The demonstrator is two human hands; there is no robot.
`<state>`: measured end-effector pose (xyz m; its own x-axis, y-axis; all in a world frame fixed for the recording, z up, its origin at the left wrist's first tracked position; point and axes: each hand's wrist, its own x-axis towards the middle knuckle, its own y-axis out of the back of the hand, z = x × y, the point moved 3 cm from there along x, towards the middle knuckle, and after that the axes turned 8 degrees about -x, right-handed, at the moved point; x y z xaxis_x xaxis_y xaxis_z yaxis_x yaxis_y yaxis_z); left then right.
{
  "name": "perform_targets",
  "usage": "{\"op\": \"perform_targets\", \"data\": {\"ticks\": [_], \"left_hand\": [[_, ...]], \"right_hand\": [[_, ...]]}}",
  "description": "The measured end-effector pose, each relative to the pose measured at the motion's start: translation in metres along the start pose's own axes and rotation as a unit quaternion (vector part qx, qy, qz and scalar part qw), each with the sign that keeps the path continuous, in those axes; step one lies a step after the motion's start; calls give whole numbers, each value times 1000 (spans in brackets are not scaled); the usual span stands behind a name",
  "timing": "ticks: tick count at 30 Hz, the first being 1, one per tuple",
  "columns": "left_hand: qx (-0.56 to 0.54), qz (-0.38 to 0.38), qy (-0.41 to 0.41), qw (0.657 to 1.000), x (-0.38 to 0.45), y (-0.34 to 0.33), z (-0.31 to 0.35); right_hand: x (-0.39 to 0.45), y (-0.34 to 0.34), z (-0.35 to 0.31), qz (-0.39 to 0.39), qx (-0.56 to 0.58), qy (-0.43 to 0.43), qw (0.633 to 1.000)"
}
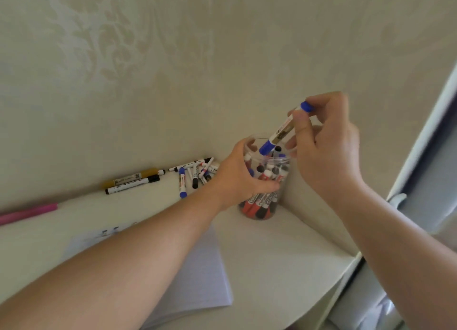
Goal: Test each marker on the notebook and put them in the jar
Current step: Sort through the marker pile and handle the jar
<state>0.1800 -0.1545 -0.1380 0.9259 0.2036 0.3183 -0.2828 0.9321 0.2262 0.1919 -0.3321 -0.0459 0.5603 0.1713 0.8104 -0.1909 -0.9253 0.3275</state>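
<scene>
A clear plastic jar stands at the back right corner of the table, packed with several red, black and blue markers. My left hand grips the jar's side. My right hand pinches a blue-capped marker and holds it tilted, cap end down, at the jar's mouth. A white notebook lies open on the table in front, partly hidden under my left forearm, with dark test marks near its top edge. A pile of loose markers lies left of the jar.
A black marker and a gold one lie by the wall, left of the pile. A pink pen lies at the far left. The wall closes the back. The white table's rounded edge runs down the right.
</scene>
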Motion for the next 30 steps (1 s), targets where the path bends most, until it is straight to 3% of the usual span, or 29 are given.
{"op": "perform_targets", "data": {"ticks": [3,6,10,15,20,25,30], "left_hand": [[68,13,-80,994,-23,2,0],[152,26,-145,977,-45,2,-3],[129,74,-125,981,-51,10,-4],[141,65,-110,982,-53,10,-4],[175,60,-148,972,-54,6,0],[160,81,-198,964,-60,-2,7],[217,93,-228,945,-59,-7,10]], "right_hand": [[-16,20,-14,59,47,34,997],[-32,28,-20,63,19,72,995],[-49,29,-18,54,24,112,992],[-60,25,-17,40,48,150,987],[-65,22,-9,46,26,177,983],[-76,9,1,32,-84,255,963],[-77,11,1,15,-69,219,973]]}}
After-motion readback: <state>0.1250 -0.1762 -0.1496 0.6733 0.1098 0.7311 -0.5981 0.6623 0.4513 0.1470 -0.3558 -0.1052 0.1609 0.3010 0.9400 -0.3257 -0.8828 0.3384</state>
